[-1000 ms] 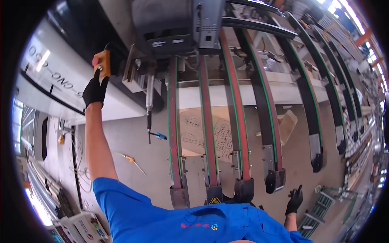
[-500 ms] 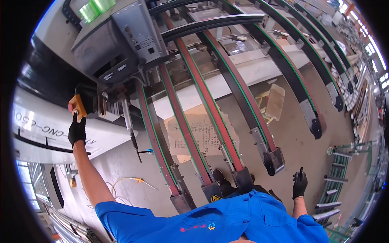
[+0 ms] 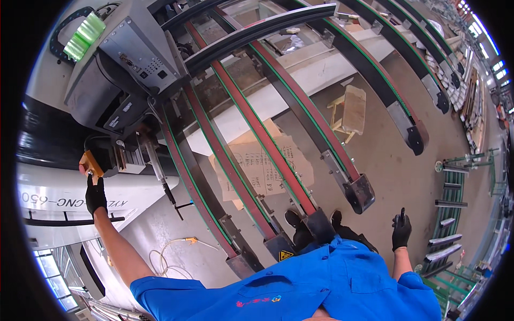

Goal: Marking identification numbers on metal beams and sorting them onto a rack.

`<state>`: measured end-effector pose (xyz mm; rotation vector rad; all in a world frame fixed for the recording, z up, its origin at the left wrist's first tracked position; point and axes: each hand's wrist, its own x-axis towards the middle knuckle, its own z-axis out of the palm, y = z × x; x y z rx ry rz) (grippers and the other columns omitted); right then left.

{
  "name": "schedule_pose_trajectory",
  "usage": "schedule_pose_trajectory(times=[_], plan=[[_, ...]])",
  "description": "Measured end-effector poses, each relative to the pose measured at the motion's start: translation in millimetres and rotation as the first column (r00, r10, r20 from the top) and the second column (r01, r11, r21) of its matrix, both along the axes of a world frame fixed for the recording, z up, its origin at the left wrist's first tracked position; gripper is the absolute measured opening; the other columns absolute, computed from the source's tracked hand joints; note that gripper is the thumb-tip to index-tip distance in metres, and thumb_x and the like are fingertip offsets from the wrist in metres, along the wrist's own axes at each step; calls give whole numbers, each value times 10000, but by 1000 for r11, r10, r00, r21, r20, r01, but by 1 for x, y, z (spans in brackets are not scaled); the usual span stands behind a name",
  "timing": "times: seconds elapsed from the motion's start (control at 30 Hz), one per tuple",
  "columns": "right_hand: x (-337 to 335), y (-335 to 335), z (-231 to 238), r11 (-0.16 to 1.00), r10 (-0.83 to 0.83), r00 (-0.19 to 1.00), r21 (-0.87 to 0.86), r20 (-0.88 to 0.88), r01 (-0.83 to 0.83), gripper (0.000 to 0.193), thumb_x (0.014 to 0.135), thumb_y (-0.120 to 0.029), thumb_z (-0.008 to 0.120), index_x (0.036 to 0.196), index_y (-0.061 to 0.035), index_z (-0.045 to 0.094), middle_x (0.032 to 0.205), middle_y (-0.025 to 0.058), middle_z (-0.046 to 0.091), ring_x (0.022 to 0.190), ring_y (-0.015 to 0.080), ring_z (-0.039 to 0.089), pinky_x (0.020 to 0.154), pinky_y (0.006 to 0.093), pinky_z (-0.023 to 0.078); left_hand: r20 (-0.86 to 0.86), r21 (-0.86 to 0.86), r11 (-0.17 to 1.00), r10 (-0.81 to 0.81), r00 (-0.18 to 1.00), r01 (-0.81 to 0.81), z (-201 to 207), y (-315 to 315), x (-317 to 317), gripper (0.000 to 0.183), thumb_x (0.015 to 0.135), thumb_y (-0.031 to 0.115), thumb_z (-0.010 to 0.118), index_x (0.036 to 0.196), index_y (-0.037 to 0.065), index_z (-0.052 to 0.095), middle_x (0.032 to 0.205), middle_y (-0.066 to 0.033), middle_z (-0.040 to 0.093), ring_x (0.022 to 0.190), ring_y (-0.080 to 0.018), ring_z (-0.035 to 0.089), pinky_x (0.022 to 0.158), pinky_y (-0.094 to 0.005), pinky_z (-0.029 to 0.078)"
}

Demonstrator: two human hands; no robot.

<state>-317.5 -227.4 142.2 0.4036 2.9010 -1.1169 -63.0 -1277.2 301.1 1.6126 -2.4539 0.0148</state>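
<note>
My left hand (image 3: 96, 197), in a black glove, reaches up to a small yellow-orange control box (image 3: 93, 163) with a red push button on its side. The fingers grip the box's lower end; part of them is hidden there. My right hand (image 3: 401, 231), also gloved in black, is held out in the air on the right. One of its fingers points away from the others, which are partly bent, and I see nothing in it. Between the hands run several long machine arms (image 3: 251, 125) with red and green strips, their dark ends close to my body.
A grey monitor housing (image 3: 142, 56) stands above the control box, with green rolls (image 3: 85, 36) beyond. Marked cardboard (image 3: 262, 166) lies under the arms. Nearby are a small wooden stool (image 3: 350, 109), a green rack (image 3: 447, 214) and a coiled hose (image 3: 166, 259) on the floor.
The view has shifted, so the machine arms and monitor housing appear farther left and higher. My left hand stays at the control box, and my right hand remains held out. Both shoes now show more.
</note>
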Motion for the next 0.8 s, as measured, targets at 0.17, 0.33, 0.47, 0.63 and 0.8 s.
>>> schedule_pose_trajectory(times=[0.17, 0.33, 0.47, 0.63, 0.8], plan=[[0, 7, 4, 999, 30, 999, 42, -25, -29, 167, 1050, -171, 617, 947, -40, 632, 764, 39, 639, 679, 124, 617, 643, 312, 501, 28, -72, 997, 8, 1000, -6, -5, -9, 3, 525, 1044, 428, 630, 1544, 332, 502, 1304, -202, 708, 1164, -440, 682, 939, -481, 550], [12, 23, 5, 998, 44, 999, 48, 22, -45, 145, 1065, -160, 602, 1017, -29, 642, 849, 46, 669, 753, 121, 637, 687, 300, 519, 56, -62, 998, -1, 998, 5, -7, -28, 8, 546, 1047, 443, 621, 1546, 249, 515, 1336, -219, 691, 1225, -425, 660, 993, -461, 529], [19, 33, 2, 999, 30, 999, 24, 35, -31, 143, 1071, -154, 610, 1010, -28, 638, 848, 46, 666, 752, 116, 631, 680, 296, 515, 61, -91, 995, -46, 997, 52, -13, -44, 16, 583, 1043, 488, 622, 1560, 249, 499, 1355, -211, 687, 1244, -416, 654, 1018, -437, 513], [29, 38, 3, 998, 64, 998, 19, 25, -65, 144, 1074, -159, 619, 1020, -26, 637, 870, 50, 660, 750, 112, 624, 686, 295, 515, 99, -83, 996, -4, 995, 12, -10, -47, 13, 613, 1032, 521, 612, 1567, 245, 494, 1411, -204, 657, 1296, -401, 627, 1054, -423, 490], [38, 45, 2, 999, 47, 998, 12, 39, -48, 147, 1077, -163, 619, 1039, -22, 639, 885, 59, 659, 752, 112, 625, 694, 296, 515, 73, -66, 998, 20, 997, -16, -9, -44, 9, 652, 1018, 588, 577, 1586, 287, 470, 1443, -199, 637, 1310, -414, 617, 1074, -442, 480]])
